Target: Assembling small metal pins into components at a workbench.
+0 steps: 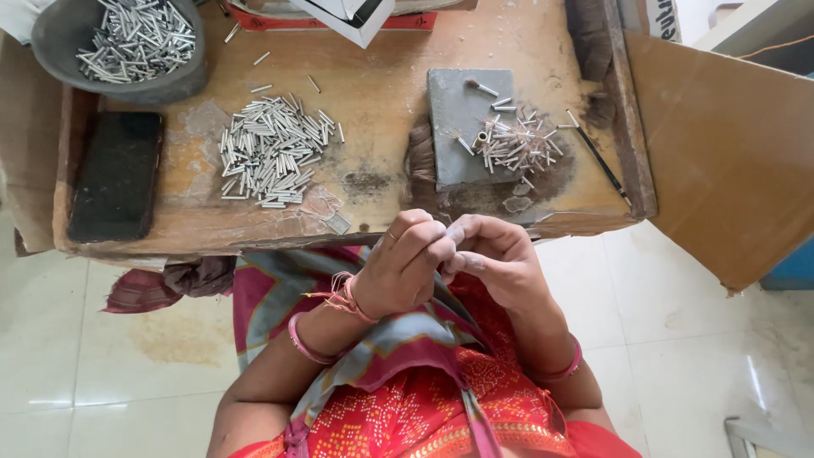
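2 hands pressed together at the near edge of a wooden desk strewn with small metal tubes.

The left hand [405, 270] and right hand [496, 263] meet at centre frame, fingertips pinched against each other; whatever they pinch is too small to tell. Just above them, the desk [381, 76] carries a grey stone slab [458, 127] at upper centre, with a loose tangle of metal tubes and thin pins [517, 140] spilling off its right side. A flat heap of short silver tubes [271, 151] lies at centre left, well apart from the hands. A grey bowl [59, 34] in the upper left corner holds more such tubes. A black phone [116, 176] lies at the left edge, and a thin dark stick [600, 159] lies slanted near the desk's right rim.
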